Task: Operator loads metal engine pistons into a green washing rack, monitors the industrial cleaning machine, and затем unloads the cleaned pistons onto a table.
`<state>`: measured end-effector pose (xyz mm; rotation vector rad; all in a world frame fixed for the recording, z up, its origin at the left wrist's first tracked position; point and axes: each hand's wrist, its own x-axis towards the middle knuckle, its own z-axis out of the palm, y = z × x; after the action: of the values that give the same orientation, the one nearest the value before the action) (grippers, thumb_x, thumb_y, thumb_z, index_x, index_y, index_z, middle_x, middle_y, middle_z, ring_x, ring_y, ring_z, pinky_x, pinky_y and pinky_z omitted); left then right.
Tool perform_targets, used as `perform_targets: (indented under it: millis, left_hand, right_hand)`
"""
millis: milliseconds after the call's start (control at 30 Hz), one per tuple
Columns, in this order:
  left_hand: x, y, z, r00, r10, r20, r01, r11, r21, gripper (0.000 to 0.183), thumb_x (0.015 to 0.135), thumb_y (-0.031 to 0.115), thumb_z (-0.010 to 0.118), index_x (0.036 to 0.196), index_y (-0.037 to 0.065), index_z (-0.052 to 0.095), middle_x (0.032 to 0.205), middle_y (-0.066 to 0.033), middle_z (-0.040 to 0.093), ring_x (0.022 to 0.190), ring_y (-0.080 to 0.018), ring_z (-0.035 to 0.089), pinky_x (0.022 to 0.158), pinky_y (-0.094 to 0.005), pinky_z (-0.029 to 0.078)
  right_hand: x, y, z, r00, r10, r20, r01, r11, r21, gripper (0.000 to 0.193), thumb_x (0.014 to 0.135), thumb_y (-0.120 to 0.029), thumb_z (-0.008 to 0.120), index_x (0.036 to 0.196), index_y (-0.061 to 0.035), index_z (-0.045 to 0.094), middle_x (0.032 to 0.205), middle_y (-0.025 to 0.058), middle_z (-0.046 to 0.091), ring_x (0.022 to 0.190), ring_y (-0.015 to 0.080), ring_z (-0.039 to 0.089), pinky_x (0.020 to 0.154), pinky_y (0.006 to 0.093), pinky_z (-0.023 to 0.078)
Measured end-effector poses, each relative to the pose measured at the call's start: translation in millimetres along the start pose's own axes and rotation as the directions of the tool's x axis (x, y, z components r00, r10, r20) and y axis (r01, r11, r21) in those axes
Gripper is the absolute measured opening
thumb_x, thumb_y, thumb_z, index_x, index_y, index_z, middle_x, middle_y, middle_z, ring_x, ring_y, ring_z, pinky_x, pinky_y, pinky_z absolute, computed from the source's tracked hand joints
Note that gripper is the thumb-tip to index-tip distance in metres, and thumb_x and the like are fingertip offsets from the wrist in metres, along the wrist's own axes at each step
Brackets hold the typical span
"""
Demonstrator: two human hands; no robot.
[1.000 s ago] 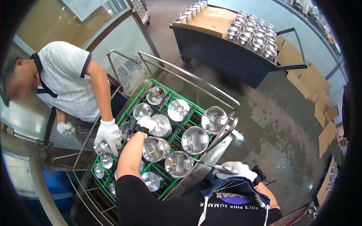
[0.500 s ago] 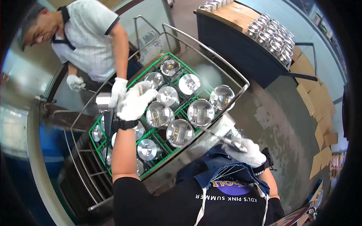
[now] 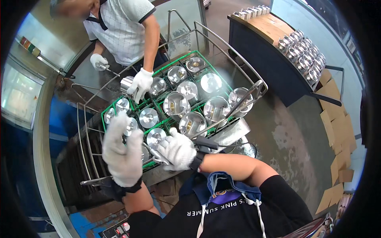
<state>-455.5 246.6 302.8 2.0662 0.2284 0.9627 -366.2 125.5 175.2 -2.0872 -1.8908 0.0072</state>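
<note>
In a white glove, my right hand (image 3: 177,151) is closed around a metal air blow gun (image 3: 155,154) over the near edge of a green-edged crate (image 3: 170,112). Silvery pistons (image 3: 175,104) stand in the crate's compartments, some with crown up and others with the hollow side up. My left hand (image 3: 124,154), also gloved, is raised at the crate's near left corner. Its thumb stands apart from the fingers and I see nothing in it. Pistons lie partly hidden behind both hands.
Across the crate, a co-worker's gloved hand (image 3: 141,84) touches a piston (image 3: 126,84); the other holds a thin-nozzled tool (image 3: 104,66). Metal rails (image 3: 234,44) surround the crate. A table (image 3: 258,29) carries more pistons at the far right, with cardboard (image 3: 333,119) beside it.
My right hand has swung left with the blow gun to the crate's near edge. My left hand has drawn back from the pistons toward me. The view has shifted.
</note>
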Motion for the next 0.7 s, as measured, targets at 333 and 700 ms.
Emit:
perform_targets:
  millis: [333,700]
  left_hand:
    - [-64.0,-27.6,10.7,0.962,-0.047,0.269,-0.012,0.977,0.212,0.032,0.08,-0.003,0.068,0.112,-0.002,0.066,0.111,-0.0192,0.064,0.1,-0.0274,0.062,0.097,-0.0409,0.047]
    - [-81.4,-55.3,5.5,0.883,0.078,0.462,-0.359,0.747,0.56,0.029,0.069,0.005,0.068,0.097,0.007,0.071,0.087,-0.0089,0.067,0.102,-0.0293,0.06,0.101,-0.0541,0.042]
  right_hand:
    - [-5.6,82.9,-44.9,0.698,0.444,0.562,-0.556,0.83,0.036,0.074,0.089,-0.07,0.038,0.099,-0.0075,0.076,0.104,0.0171,0.072,0.099,0.0377,0.068,0.087,0.0474,0.051]
    - [12.4,81.5,-24.6,0.728,0.462,0.506,-0.503,0.862,-0.064,0.058,0.074,-0.065,0.06,0.105,-0.018,0.075,0.092,0.0089,0.075,0.09,0.0324,0.07,0.082,0.0461,0.053]
